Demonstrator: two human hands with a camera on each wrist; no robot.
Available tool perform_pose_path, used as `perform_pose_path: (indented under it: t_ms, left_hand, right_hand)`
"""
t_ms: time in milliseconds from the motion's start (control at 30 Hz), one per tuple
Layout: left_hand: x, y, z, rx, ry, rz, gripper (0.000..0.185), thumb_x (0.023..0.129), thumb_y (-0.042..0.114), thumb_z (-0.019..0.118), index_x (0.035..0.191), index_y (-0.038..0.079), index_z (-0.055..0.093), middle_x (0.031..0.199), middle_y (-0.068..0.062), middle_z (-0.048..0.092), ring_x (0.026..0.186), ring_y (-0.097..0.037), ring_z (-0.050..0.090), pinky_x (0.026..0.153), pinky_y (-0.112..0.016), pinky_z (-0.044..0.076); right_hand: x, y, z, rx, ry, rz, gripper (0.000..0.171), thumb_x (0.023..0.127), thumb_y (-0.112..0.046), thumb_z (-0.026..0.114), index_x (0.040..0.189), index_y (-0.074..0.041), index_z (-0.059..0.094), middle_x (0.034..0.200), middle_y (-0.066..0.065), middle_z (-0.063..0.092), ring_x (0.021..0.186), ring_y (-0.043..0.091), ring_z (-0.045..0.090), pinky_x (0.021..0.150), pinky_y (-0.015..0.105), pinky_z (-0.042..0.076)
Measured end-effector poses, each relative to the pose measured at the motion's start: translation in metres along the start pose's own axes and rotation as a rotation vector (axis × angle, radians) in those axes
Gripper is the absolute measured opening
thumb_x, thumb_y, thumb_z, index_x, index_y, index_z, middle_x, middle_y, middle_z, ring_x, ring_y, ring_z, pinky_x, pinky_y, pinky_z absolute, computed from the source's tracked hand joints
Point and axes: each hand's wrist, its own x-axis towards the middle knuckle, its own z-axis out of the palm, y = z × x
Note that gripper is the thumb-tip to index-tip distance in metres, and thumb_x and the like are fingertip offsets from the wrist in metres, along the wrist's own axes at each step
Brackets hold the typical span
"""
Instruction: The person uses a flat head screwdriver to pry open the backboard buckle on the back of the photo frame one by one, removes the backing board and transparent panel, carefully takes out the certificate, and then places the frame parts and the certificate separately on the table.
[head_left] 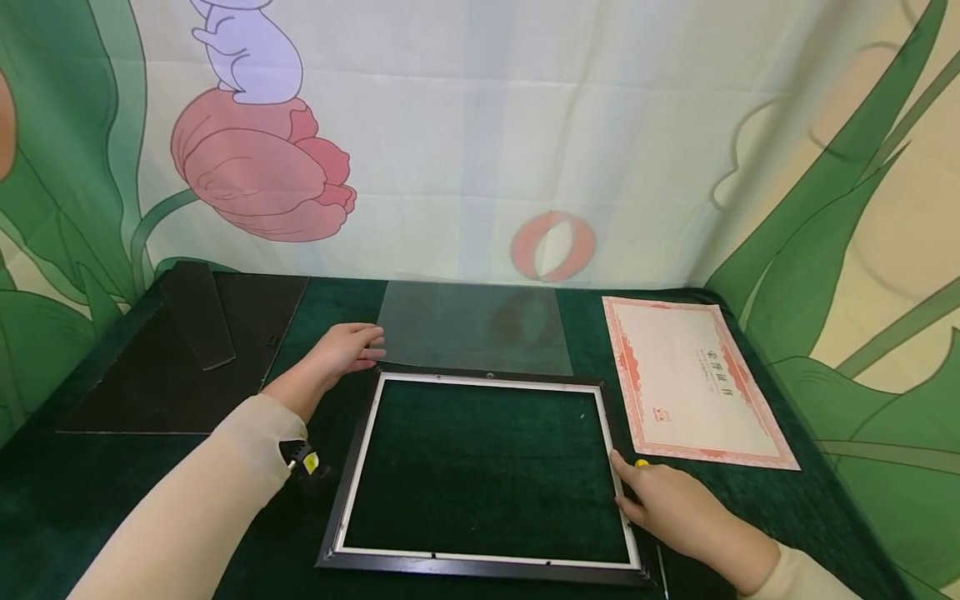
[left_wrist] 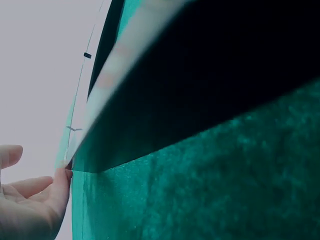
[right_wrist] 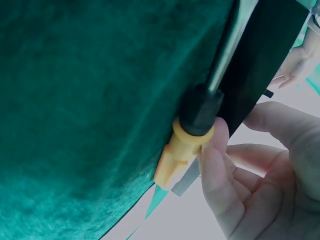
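Note:
A black picture frame [head_left: 480, 569] with a white inner lip lies in front of me on a dark green cloth. My right hand [head_left: 678, 508] grips its right side; in the right wrist view the thumb is on one side and the fingers on the other. Right beside those fingers is a screwdriver [right_wrist: 182, 150] with a yellow and black handle. At the far left corner of the frame, my left hand [head_left: 341, 354] reaches out with loosely extended fingers, fingertips close to a clear glass sheet [head_left: 457, 329]. The left thumb stands apart, pinching nothing.
A black backing board [head_left: 135, 387] with a stand leg [head_left: 198, 317] lies at the left. On the right is a certificate [head_left: 678, 375] with a red border. A printed curtain [head_left: 450, 125] hangs behind the table's far edge.

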Motion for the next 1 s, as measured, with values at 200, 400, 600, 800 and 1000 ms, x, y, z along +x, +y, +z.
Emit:
perform_pose_path:
  t_ms: [200,400,600,800,1000]
  left_hand:
    - [-0.0054,-0.0004,-0.0013,0.091,-0.039,0.024,0.054,0.090,0.032,0.038,0.133,0.004,0.023,0.132,-0.016,0.029,0.118,-0.028,0.031,0.090,-0.040,0.032]
    - [-0.0071,0.0000,0.0021,0.131,-0.076,0.020,0.054,0.090,0.032,0.039,0.133,0.004,0.024,0.133,-0.017,0.027,0.118,-0.029,0.029,0.091,-0.042,0.030]
    - [-0.0068,0.0006,0.0045,0.144,-0.082,0.008,0.056,0.089,0.033,0.040,0.132,0.002,0.024,0.132,-0.018,0.028,0.117,-0.029,0.031,0.090,-0.041,0.031]
    - [-0.0061,-0.0012,0.0046,0.158,-0.101,0.002,0.058,0.089,0.035,0.039,0.133,0.001,0.023,0.131,-0.017,0.032,0.114,-0.027,0.037,0.091,-0.042,0.030]
    - [-0.0086,-0.0008,0.0065,0.191,-0.112,-0.021,0.057,0.090,0.035,0.038,0.133,0.001,0.021,0.130,-0.019,0.032,0.116,-0.029,0.034,0.093,-0.047,0.024]
  right_hand:
    - [-0.0001,-0.0006,-0.0007,0.035,-0.005,0.012,0.050,0.075,-0.020,0.063,0.118,0.000,0.048,0.048,-0.008,0.034,0.042,0.006,0.033,0.041,0.020,0.030]
    - [-0.0007,0.0014,0.0000,0.054,0.010,-0.030,0.050,0.075,-0.020,0.063,0.117,0.002,0.048,0.047,-0.009,0.033,0.039,0.004,0.032,0.039,0.019,0.029]
    - [-0.0022,0.0029,0.0003,0.078,0.011,-0.054,0.049,0.075,-0.018,0.063,0.116,0.003,0.048,0.047,-0.009,0.034,0.039,0.004,0.032,0.039,0.019,0.029]
    - [-0.0036,0.0010,-0.0011,0.120,-0.029,-0.027,0.050,0.074,-0.016,0.063,0.118,0.003,0.047,0.046,-0.008,0.034,0.037,0.004,0.032,0.038,0.018,0.029]
    - [-0.0024,0.0007,0.0001,0.127,-0.025,-0.042,0.051,0.075,-0.018,0.062,0.119,0.002,0.046,0.045,-0.009,0.035,0.035,0.003,0.031,0.036,0.017,0.027]
